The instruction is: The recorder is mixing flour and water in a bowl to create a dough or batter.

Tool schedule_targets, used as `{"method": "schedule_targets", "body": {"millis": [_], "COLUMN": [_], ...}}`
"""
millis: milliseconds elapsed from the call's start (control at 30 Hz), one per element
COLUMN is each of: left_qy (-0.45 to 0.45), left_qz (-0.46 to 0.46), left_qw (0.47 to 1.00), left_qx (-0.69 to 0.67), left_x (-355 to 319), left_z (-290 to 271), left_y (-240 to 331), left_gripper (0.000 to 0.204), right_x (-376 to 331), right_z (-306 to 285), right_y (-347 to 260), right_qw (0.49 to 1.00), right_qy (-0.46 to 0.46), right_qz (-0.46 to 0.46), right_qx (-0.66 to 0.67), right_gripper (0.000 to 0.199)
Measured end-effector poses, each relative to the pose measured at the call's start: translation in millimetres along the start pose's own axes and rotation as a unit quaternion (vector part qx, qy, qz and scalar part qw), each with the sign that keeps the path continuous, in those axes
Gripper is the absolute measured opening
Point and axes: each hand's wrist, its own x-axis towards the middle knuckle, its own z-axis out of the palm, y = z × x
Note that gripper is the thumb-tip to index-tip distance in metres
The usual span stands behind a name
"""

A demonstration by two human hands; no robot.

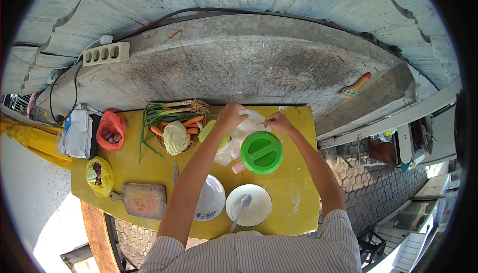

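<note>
My left hand [231, 116] is closed on the edge of a clear plastic bag [250, 120] at the back of the yellow table. Just to its right, my right hand [280, 122] pinches something thin at the bag's opening; what it is I cannot make out. In front of the bag stands a container with a round green lid [262, 152], a pink piece showing at its lower left. Another crumpled clear bag [227, 152] lies beside it. A light green container [207, 130] is partly hidden behind my left forearm.
A basket holds carrots [191, 122] and cabbage [177, 137], with green onions [154, 116] alongside. Nearer are a cutting board [144, 200], a knife [176, 172], a white plate [211, 198] and a bowl [259, 212] with a spoon [245, 201]. Red [112, 126] and yellow [104, 181] bags stand left.
</note>
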Motion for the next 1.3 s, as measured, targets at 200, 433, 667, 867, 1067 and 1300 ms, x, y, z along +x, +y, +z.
{"method": "schedule_targets", "body": {"millis": [200,433,667,867,1067,1300], "left_qy": [-0.046,-0.021,-0.004,-0.049,-0.124,-0.152], "left_qz": [0.005,0.070,0.129,0.148,-0.050,-0.246], "left_qw": [0.998,0.994,0.972,0.949,0.865,0.776], "left_qx": [0.037,-0.086,-0.196,-0.276,-0.484,-0.561], "left_x": [19.3,22.2,8.6,-19.6,-125.0,-238.7], "left_z": [12.9,14.6,31.4,42.4,68.1,82.0], "left_y": [31.2,113.2,167.4,238.1,252.9,201.2], "left_gripper": [0.012,0.013,0.014,0.019,0.024,0.028], "right_x": [-4.4,-51.9,-145.2,-219.5,-307.6,-354.3], "right_z": [-4.5,-53.6,-96.7,-119.7,-111.0,-4.2], "right_y": [-3.5,23.6,-4.9,-3.9,-7.6,34.3], "right_qw": [1.000,0.997,0.986,0.971,0.967,0.972], "right_qy": [0.003,0.070,0.160,0.234,0.245,0.190], "right_qz": [0.014,-0.013,-0.002,0.018,0.063,0.134], "right_qx": [-0.011,0.005,-0.048,-0.054,-0.042,-0.018], "right_gripper": [0.020,0.019,0.019,0.016,0.017,0.019]}}
